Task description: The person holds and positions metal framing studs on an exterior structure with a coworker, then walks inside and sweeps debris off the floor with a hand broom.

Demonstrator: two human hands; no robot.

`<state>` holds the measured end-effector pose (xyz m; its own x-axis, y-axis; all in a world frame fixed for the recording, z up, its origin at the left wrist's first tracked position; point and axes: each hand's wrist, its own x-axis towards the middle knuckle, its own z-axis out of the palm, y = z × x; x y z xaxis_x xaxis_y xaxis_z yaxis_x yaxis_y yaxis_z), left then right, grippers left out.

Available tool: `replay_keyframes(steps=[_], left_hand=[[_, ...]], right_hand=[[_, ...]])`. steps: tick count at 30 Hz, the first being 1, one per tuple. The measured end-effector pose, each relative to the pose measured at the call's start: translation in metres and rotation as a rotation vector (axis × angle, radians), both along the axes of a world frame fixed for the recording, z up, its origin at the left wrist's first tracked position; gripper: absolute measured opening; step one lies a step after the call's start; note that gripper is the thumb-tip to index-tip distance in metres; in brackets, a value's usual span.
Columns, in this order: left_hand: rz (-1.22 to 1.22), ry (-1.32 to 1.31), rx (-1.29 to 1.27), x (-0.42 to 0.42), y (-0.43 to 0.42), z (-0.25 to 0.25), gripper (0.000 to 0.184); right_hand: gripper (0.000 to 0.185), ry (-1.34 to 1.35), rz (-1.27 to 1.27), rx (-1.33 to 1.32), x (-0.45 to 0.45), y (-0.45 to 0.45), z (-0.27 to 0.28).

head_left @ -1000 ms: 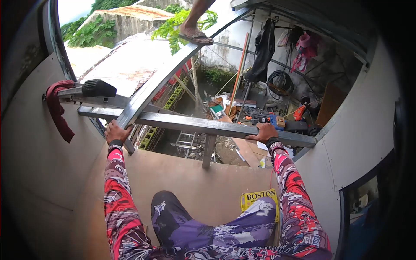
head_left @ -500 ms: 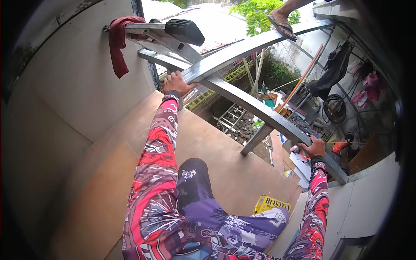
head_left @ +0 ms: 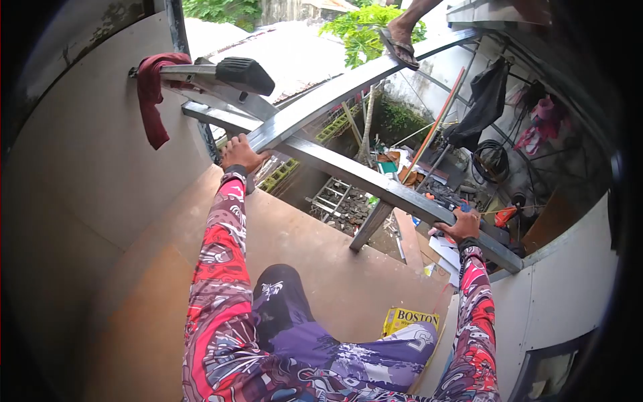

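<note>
My left hand (head_left: 242,153) is closed over the metal rail (head_left: 355,175) near its far left part, right at the lower end of a long metal beam (head_left: 335,94) that slopes up to the right. Farther along the same rail, my right hand (head_left: 461,226) grips it near its right end. A small blue thing shows by the right fingers, too small to name. A short metal post (head_left: 370,226) holds the rail above the brown board floor (head_left: 315,231). Beside my left hand, an aluminium ladder end (head_left: 228,94) with a black foot rests across the rail.
Another person's sandalled foot (head_left: 400,48) stands on the beam. Past the rail is a drop with rubble, a small ladder (head_left: 331,199) and scraps. A dark red cloth (head_left: 153,100) hangs from the ladder end. A yellow BOSTON box (head_left: 408,320) lies by my knee.
My view has turned a little, so the scene sits farther left. Both hands keep their hold on the rail, and the other person's foot is still on the beam.
</note>
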<state>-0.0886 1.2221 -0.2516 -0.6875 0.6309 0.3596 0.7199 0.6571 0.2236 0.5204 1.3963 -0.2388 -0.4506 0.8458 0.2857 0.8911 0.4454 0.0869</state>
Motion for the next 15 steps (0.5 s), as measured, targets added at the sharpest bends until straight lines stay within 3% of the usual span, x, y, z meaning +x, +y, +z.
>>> replay_keyframes(steps=[11,15], left_hand=[[-0.036,0.081,-0.023,0.002,0.007,-0.004,0.087],[-0.023,0.043,0.007,-0.001,0.007,-0.008,0.088]], right_hand=[[0.089,0.054,-0.063,-0.172,0.013,0.009,-0.005],[0.088,0.014,-0.008,-0.076,0.018,0.019,-0.018]])
